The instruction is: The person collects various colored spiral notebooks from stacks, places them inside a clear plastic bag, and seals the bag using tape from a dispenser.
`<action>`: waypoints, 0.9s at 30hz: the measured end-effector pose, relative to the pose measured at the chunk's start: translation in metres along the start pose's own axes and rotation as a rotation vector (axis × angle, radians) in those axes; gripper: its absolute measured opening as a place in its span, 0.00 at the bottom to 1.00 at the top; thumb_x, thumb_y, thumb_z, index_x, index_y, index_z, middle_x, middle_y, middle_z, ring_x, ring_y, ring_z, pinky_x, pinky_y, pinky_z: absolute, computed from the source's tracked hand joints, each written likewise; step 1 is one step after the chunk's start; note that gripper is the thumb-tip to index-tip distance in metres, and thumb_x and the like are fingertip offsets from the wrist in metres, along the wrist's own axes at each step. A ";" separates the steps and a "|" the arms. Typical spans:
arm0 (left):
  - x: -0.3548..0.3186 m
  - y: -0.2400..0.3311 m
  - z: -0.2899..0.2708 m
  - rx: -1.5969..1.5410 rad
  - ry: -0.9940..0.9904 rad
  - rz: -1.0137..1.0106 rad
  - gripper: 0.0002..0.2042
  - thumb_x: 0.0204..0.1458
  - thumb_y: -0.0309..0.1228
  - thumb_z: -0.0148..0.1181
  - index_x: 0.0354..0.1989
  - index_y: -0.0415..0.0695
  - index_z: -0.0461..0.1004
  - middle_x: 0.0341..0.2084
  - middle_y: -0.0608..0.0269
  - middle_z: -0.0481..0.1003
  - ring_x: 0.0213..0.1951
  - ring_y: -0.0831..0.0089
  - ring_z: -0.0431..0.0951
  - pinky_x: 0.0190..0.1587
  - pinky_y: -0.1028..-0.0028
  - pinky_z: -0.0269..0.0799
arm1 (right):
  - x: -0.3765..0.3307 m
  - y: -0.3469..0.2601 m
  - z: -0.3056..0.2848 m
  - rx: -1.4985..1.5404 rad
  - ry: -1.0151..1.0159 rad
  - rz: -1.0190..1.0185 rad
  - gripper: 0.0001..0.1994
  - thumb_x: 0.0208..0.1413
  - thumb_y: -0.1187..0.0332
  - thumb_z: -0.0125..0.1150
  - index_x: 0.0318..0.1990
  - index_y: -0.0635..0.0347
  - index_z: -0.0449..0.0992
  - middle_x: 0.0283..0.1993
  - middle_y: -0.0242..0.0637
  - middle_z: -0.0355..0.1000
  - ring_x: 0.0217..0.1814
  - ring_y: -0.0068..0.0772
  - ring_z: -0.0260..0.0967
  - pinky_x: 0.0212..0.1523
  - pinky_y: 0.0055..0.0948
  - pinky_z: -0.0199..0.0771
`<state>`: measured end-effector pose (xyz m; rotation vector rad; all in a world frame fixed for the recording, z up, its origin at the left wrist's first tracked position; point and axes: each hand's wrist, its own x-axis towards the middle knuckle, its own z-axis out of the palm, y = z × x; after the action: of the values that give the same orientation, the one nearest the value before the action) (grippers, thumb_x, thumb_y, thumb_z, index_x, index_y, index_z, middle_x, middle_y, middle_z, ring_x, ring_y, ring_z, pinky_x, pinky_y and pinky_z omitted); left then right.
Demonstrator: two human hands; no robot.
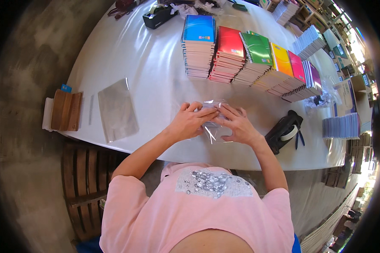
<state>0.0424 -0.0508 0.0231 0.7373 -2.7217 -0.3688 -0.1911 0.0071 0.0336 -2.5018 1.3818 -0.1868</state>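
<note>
a clear plastic sleeve (215,126) lies on the white table (147,59) right in front of the person, crinkled and catching the light, near the table's front edge. both hands rest on it. the left hand (191,121) comes in from the left with its fingers curled over the sleeve's upper part, its grip closed on the plastic there. the right hand (237,125) meets it from the right, fingers pointing left so the fingertips of the two hands touch over the sleeve; its grip is likewise pinched down onto the film. whether anything sits inside the sleeve cannot be told.

just right of the right hand stands a black tape dispenser (284,130) with a white roll, and a pair of blue-handled pliers (299,138) lies beside it. behind the hands, well apart from them, a row of spiral notebook stacks crosses the table: a blue-topped stack (198,44), a red-topped stack (228,52), a green-topped stack (254,57), then an orange-topped stack (278,67) and a pink-topped stack (297,74). to the left lies a flat pile of clear sleeves (116,109), and at the table's left end a brown wooden block (66,110). a second black tape dispenser (158,17) sits at the far edge.
</note>
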 end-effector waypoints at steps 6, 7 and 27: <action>0.000 0.016 -0.013 0.175 -0.053 0.006 0.40 0.28 0.32 0.66 0.60 0.58 0.62 0.56 0.80 0.63 0.47 0.69 0.63 0.45 0.66 0.57 | 0.010 0.048 -0.011 1.166 0.312 -0.163 0.22 0.42 0.66 0.65 0.49 0.56 0.73 0.56 0.41 0.66 0.58 0.29 0.62 0.54 0.41 0.63; -0.003 0.017 -0.013 0.191 -0.054 -0.005 0.41 0.28 0.33 0.66 0.61 0.58 0.60 0.56 0.79 0.63 0.47 0.68 0.63 0.45 0.65 0.57 | 0.019 0.049 -0.007 1.102 0.308 0.100 0.18 0.43 0.67 0.64 0.44 0.60 0.75 0.49 0.40 0.70 0.51 0.26 0.66 0.49 0.34 0.66; 0.017 -0.005 -0.026 0.098 -0.326 0.060 0.53 0.20 0.36 0.74 0.61 0.83 0.52 0.65 0.83 0.49 0.68 0.57 0.36 0.59 0.35 0.27 | -0.172 0.027 0.063 0.120 1.161 1.347 0.16 0.52 0.62 0.61 0.45 0.61 0.72 0.44 0.37 0.69 0.44 0.25 0.63 0.42 0.24 0.65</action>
<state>0.0401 -0.0685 0.0495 0.6691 -3.0803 -0.3721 -0.2896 0.1503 -0.0311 -0.7347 2.8836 -1.3918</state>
